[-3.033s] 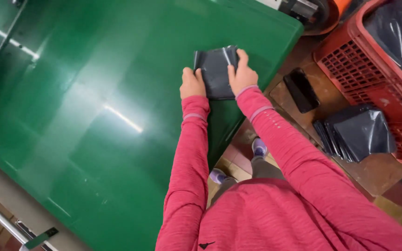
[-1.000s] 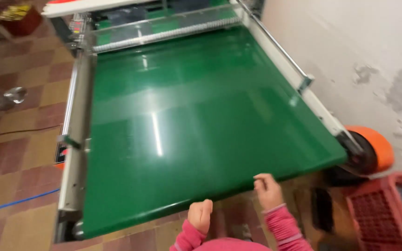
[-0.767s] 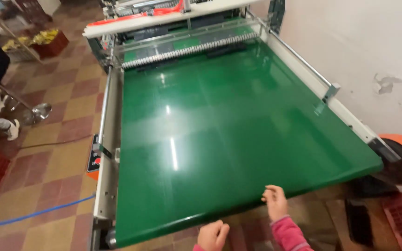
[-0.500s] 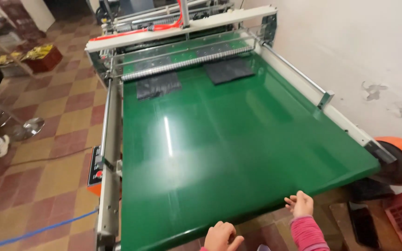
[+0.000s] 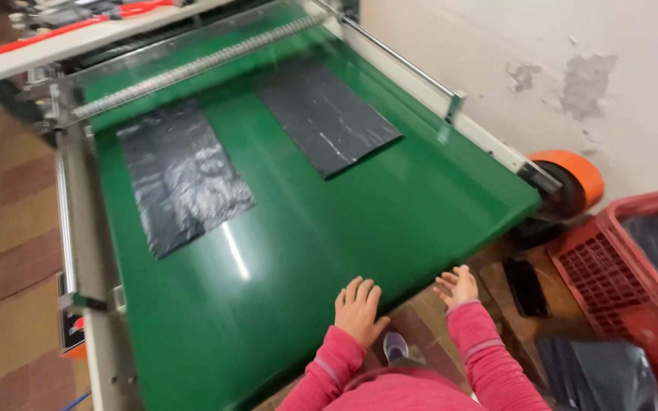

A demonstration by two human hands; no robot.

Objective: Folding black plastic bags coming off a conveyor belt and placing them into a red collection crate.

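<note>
While both hands hover empty, fingers spread | left hand (image 5: 359, 308), right hand (image 5: 456, 285) | crate (image 5: 611, 266) cut off

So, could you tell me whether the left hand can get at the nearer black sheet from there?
Probably yes: the left hand rests at the belt's near edge, with only bare belt before the black sheet.

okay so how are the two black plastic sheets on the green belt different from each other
The left black sheet is crinkled and shiny, while the right black sheet lies smoother with a few white streaks. The left sheet sits nearer the belt's left rail, the right sheet nearer the wall-side rail. Both lie flat on the green belt, beyond both open hands.
</note>
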